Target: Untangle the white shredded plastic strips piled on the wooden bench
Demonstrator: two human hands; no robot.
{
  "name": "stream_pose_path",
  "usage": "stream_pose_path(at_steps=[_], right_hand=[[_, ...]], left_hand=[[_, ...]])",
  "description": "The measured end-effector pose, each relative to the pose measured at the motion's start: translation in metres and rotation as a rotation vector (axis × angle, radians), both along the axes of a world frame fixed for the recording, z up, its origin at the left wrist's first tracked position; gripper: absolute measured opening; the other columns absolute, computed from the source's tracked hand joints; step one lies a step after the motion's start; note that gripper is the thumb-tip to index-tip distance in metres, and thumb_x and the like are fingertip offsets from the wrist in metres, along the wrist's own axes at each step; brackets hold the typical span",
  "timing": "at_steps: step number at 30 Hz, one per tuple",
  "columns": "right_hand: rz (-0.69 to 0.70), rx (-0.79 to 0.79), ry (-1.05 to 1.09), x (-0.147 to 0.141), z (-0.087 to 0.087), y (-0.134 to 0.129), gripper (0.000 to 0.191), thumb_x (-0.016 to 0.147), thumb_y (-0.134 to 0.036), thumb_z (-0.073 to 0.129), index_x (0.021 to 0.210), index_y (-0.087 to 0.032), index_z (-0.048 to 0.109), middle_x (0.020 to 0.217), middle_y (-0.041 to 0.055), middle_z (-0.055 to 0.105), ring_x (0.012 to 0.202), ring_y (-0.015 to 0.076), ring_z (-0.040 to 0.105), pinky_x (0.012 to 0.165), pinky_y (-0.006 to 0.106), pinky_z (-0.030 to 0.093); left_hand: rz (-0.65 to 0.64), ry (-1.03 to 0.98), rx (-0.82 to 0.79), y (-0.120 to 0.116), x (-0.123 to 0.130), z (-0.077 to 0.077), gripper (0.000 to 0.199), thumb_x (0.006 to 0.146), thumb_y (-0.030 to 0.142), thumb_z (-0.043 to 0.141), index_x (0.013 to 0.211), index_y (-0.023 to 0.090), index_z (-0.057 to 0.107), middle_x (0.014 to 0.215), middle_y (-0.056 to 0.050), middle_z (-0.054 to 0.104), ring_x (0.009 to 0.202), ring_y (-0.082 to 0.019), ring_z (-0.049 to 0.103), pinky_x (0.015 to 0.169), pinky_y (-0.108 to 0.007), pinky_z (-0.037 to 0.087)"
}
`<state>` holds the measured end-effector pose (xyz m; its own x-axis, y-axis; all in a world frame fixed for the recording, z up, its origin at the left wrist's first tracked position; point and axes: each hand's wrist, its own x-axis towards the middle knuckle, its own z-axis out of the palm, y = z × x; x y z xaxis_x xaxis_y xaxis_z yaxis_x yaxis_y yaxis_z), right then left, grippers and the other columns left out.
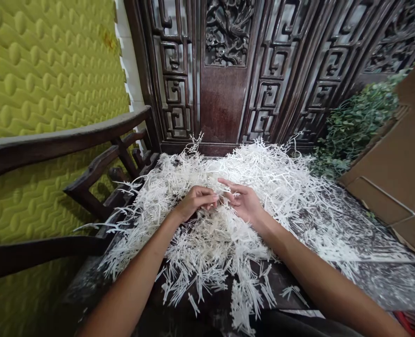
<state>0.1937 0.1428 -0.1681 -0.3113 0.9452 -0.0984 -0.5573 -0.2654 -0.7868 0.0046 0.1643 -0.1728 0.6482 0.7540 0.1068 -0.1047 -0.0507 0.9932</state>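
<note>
My left hand [201, 202] is closed in a pinch over the middle of a heap of white plastic sprigs [207, 238]. Its fingertips press together on what looks like a thin sprig piece, mostly hidden by the fingers. Right beside it, my right hand [243, 201] has its index finger stretched forward and its thumb below. A small white plastic sprig [226, 188] shows between those fingers. Loose sprigs surround both hands, spreading behind them and hanging over the near edge. Longer bare white branches [281, 175] lie tangled in the heap on the right.
The heap lies on a dark wooden bench [379, 281] with a carved back [225, 103] and a wooden armrest [70, 133] at left. An open cardboard box [400, 154] and green artificial foliage [355, 121] stand at right. A yellow padded wall [49, 70] rises behind the armrest.
</note>
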Motion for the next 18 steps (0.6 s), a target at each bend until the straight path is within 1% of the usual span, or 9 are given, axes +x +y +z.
stream_pose_path(at_steps=[3,5,7,9,12,14,18], right_hand=[[0.034,0.016,-0.019,0.000,-0.002,0.002,0.037,0.078,-0.019,0.064,0.115,-0.016,0.064,0.070,-0.0013,0.057,0.045,0.0053,0.027,0.041,0.019,0.027],[0.029,0.027,-0.040,0.000,-0.005,0.003,0.038,0.078,-0.019,0.063,0.116,-0.017,0.064,0.078,-0.0005,0.060,0.044,0.0046,0.024,0.043,0.019,0.028],[0.017,0.031,-0.055,0.000,-0.007,0.004,0.039,0.077,-0.017,0.064,0.117,-0.018,0.064,0.078,-0.0012,0.060,0.044,0.0044,0.023,0.044,0.020,0.028],[0.010,0.039,-0.061,0.000,-0.009,0.004,0.040,0.077,-0.017,0.065,0.117,-0.018,0.064,0.070,-0.0036,0.056,0.044,0.0047,0.022,0.044,0.019,0.027],[0.022,0.054,-0.072,-0.001,-0.011,0.004,0.041,0.081,-0.020,0.066,0.121,-0.018,0.063,0.052,-0.0090,0.039,0.044,0.0062,0.019,0.047,0.018,0.028],[0.026,0.067,-0.072,-0.001,-0.011,0.004,0.041,0.082,-0.022,0.066,0.123,-0.018,0.062,0.048,-0.0105,0.031,0.045,0.0068,0.018,0.047,0.018,0.028],[0.023,0.076,-0.071,-0.003,-0.010,0.004,0.044,0.082,-0.024,0.068,0.124,-0.017,0.061,0.050,-0.0104,0.032,0.045,0.0066,0.018,0.046,0.018,0.026]], left_hand=[[0.106,0.076,0.124,0.000,0.000,-0.002,0.025,0.076,0.036,0.070,0.070,0.013,0.064,0.064,0.001,0.056,0.054,-0.007,0.046,0.053,-0.021,0.037],[0.168,0.119,0.173,0.000,0.001,-0.003,0.027,0.074,0.038,0.073,0.073,0.014,0.061,0.062,0.003,0.051,0.055,-0.007,0.044,0.053,-0.020,0.035],[0.219,0.155,0.209,-0.001,0.002,-0.006,0.031,0.069,0.038,0.077,0.080,0.015,0.058,0.060,0.005,0.049,0.054,-0.006,0.043,0.053,-0.020,0.035],[0.250,0.180,0.225,-0.002,0.004,-0.007,0.038,0.067,0.039,0.079,0.089,0.017,0.056,0.059,0.006,0.050,0.054,-0.007,0.043,0.054,-0.020,0.036],[0.270,0.203,0.205,-0.003,0.006,-0.008,0.039,0.072,0.043,0.074,0.095,0.018,0.055,0.060,0.005,0.051,0.055,-0.008,0.047,0.054,-0.020,0.038],[0.275,0.195,0.184,-0.002,0.006,-0.007,0.036,0.076,0.045,0.070,0.096,0.018,0.057,0.063,0.004,0.053,0.055,-0.008,0.049,0.053,-0.021,0.039],[0.230,0.150,0.163,0.000,0.006,-0.006,0.032,0.083,0.046,0.062,0.100,0.018,0.059,0.061,0.003,0.053,0.053,-0.009,0.049,0.053,-0.022,0.040]])
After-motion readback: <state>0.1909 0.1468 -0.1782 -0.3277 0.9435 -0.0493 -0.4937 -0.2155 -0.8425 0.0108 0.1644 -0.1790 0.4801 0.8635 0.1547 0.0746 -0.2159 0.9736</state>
